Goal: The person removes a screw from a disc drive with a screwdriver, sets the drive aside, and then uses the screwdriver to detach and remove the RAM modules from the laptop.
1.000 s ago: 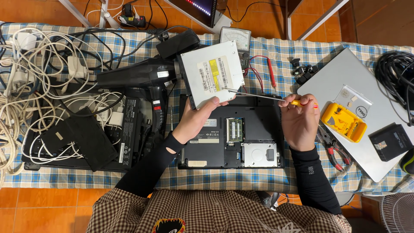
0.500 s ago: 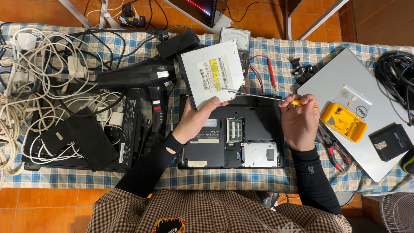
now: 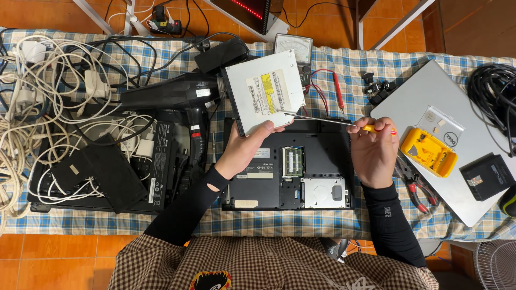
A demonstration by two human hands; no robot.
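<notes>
— So what is the left hand (image 3: 244,150) clamped on?
— A flat, square, silver metal optical drive (image 3: 264,90) with a white-and-yellow label; it is tilted up, its near edge gripped between thumb and fingers, above the far left corner of the opened black laptop base (image 3: 290,166); a black bezel runs along its left edge.
— And the right hand (image 3: 373,150)?
— Closed around the yellow handle of a thin, long-shafted screwdriver (image 3: 328,121); the steel shaft points left and its tip touches the drive's near right edge; the hands are well apart.
— What lies around?
— A black hair dryer (image 3: 166,94) just left of the drive; a yellow plastic case (image 3: 427,151) on a silver closed laptop (image 3: 430,91) to the right; all on a blue checked tablecloth (image 3: 344,64).
</notes>
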